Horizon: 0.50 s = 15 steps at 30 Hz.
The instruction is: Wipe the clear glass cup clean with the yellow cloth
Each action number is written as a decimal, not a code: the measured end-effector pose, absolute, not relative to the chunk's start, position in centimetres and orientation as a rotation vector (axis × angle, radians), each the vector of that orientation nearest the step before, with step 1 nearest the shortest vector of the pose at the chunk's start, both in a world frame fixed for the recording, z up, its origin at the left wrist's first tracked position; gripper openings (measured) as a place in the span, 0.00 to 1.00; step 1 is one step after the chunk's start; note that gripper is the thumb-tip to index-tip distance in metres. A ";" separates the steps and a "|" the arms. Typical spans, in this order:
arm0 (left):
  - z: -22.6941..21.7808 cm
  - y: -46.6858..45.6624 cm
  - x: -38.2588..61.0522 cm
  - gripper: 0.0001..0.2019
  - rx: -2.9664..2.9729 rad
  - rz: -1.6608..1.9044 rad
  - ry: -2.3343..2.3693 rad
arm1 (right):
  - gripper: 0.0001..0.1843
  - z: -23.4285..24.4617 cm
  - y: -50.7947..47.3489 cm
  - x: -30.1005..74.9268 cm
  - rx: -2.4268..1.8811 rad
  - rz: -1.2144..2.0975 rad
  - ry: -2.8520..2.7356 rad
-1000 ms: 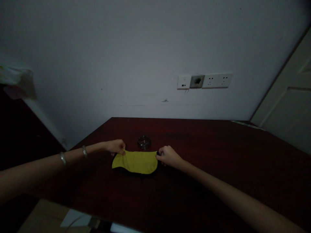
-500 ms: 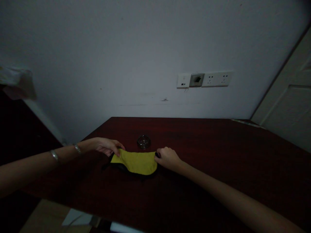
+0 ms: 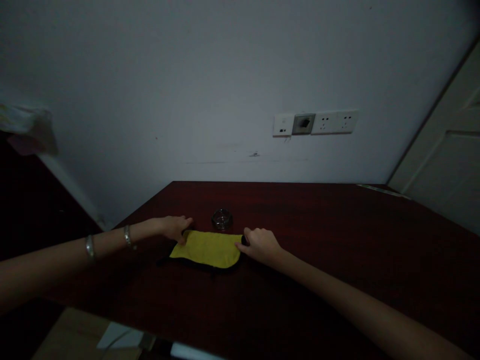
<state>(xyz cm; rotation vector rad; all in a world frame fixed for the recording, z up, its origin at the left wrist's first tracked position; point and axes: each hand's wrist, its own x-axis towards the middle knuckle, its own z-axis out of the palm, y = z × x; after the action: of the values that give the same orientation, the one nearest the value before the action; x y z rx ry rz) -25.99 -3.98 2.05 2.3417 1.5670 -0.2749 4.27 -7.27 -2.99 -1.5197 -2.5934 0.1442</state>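
A yellow cloth (image 3: 212, 249) with black edging lies nearly flat on the dark red table (image 3: 292, 210). My left hand (image 3: 176, 229) grips its far left corner between thumb and fingers. At the far right corner, my right hand (image 3: 260, 245) pinches the edge, its fingers curled and the thumb on top. A small black strip sticks out past the cloth's left side. Just behind the cloth stands a clear glass ashtray (image 3: 222, 219), touched by neither hand.
Behind the table rises a pale wall (image 3: 210, 100) carrying a row of sockets (image 3: 333, 122). A panelled door (image 3: 446, 165) is at the right. Below the table's near edge, a white sheet-like item (image 3: 119, 336) shows at the lower left.
The cloth has been pulled flatter, and its sagging near edge has come down onto the table. My left hand has turned slightly over its corner; my right hand has barely moved.
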 end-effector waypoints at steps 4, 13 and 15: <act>3.8 -5.3 -22.3 0.12 2.481 -0.497 1.665 | 0.25 -2.7 -6.9 5.4 -1.542 0.099 -2.537; 3.3 -7.7 -7.4 0.08 2.898 -0.245 1.051 | 0.15 -2.9 -3.1 12.9 -1.629 -0.008 -2.360; 2.2 -6.6 -4.6 0.10 2.938 -0.046 1.087 | 0.16 -3.4 -2.5 14.9 -1.659 -0.032 -2.316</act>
<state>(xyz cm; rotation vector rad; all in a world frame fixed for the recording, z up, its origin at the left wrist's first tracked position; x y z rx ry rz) -4.57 -6.61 2.25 2.9382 1.0867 -0.0462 14.88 -2.51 -3.37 -1.6590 -2.3161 -0.0320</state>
